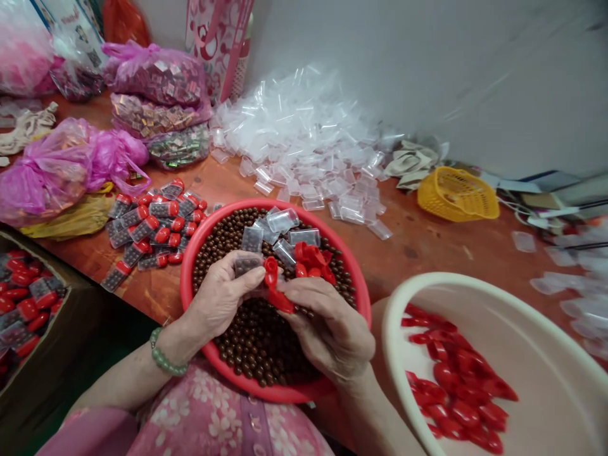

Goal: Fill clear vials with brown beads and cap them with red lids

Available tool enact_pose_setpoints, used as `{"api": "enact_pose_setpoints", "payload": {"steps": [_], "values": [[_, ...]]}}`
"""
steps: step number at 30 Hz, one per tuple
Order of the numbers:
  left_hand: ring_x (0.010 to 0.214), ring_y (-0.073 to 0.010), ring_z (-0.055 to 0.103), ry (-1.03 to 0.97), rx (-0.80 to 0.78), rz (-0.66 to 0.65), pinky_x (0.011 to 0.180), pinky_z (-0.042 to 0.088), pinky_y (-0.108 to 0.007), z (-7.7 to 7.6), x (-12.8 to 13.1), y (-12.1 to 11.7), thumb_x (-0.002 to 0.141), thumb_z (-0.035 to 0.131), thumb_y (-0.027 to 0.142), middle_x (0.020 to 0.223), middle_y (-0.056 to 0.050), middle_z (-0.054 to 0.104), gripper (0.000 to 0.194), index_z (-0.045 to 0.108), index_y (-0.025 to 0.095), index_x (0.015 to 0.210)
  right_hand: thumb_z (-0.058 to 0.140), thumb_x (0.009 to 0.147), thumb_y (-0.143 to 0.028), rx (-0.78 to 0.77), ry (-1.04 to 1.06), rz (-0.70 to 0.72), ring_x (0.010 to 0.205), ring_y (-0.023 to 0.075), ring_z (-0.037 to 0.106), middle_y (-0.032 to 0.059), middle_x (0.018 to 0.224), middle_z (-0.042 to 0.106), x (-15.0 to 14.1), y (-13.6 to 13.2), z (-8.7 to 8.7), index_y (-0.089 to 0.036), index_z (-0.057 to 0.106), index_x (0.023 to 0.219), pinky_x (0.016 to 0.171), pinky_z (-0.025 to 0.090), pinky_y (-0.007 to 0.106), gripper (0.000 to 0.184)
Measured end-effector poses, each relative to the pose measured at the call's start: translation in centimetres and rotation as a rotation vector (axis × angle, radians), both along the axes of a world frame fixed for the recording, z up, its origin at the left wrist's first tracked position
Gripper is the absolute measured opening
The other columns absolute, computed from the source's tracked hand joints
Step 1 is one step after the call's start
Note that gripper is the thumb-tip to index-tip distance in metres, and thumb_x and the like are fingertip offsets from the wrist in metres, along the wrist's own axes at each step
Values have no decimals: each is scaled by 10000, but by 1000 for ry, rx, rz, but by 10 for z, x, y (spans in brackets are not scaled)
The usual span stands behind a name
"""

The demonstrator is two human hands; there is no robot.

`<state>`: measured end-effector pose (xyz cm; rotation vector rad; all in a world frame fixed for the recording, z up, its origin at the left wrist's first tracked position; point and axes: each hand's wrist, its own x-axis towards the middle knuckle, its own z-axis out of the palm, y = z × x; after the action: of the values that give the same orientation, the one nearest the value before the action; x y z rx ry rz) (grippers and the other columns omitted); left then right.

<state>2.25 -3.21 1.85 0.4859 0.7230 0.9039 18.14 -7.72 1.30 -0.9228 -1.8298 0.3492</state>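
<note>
A red bowl (199, 237) full of small brown balls (256, 342) sits in front of me. Over it, my left hand (221, 297) is closed on a small clear box (247, 264) packed with brown balls. My right hand (327, 329) pinches a red cap (275, 288) right against that box. Several empty clear boxes (280, 221) and loose red caps (313, 259) lie on the balls at the bowl's far side.
A white basin (522, 304) with red caps stands at right. Filled capped boxes (152, 228) lie left of the bowl, more in a carton (28, 310). A heap of clear boxes (304, 145), pink bags (61, 164) and a yellow basket (456, 193) sit behind.
</note>
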Motion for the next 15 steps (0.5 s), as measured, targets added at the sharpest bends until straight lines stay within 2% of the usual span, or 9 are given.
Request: {"api": "enact_pose_setpoints", "payload": {"steps": [2, 4, 6, 8, 11, 15], "values": [[754, -79, 636, 51, 81, 35, 727, 516, -193, -2, 1, 0, 694, 814, 248, 828, 9, 692, 291, 650, 144, 910, 624, 825, -23, -34, 22, -35, 896, 168, 643, 49, 955, 659, -3, -2, 1, -230, 598, 1164, 760, 559, 312, 398], [785, -66, 627, 124, 168, 39, 756, 492, -173, -2, 1, -1, 732, 777, 214, 862, 10, 695, 232, 668, 150, 926, 639, 834, -63, -88, 31, -144, 898, 165, 622, 42, 962, 633, -6, -2, 1, -243, 616, 1114, 782, 549, 320, 334], [798, -62, 619, 179, 229, 10, 775, 479, -169, -2, 0, -1, 766, 738, 190, 877, 8, 695, 178, 673, 149, 927, 661, 838, -121, -153, 52, -259, 926, 171, 606, 41, 990, 606, -9, -1, -1, -254, 629, 1049, 807, 536, 333, 252], [784, -70, 615, 210, 254, -34, 771, 481, -184, 0, 0, -2, 792, 704, 193, 864, 2, 692, 152, 664, 145, 931, 666, 846, -174, -233, 129, -310, 941, 173, 598, 41, 1021, 587, -12, 1, -4, -263, 622, 1019, 803, 528, 328, 200], [773, -84, 610, 284, 299, -55, 765, 483, -203, 4, 1, -3, 811, 673, 200, 865, -12, 686, 156, 643, 140, 951, 647, 870, -225, -368, 282, -292, 950, 164, 604, 40, 1064, 587, -12, 3, -7, -288, 586, 1134, 796, 530, 306, 278], [809, -108, 616, 371, 390, -67, 782, 485, -223, 5, 4, -6, 826, 647, 212, 897, -32, 679, 165, 618, 139, 971, 602, 908, -273, -485, 234, -191, 1149, 203, 583, 68, 1212, 607, -6, 3, -5, -283, 621, 1203, 980, 497, 374, 296]]}}
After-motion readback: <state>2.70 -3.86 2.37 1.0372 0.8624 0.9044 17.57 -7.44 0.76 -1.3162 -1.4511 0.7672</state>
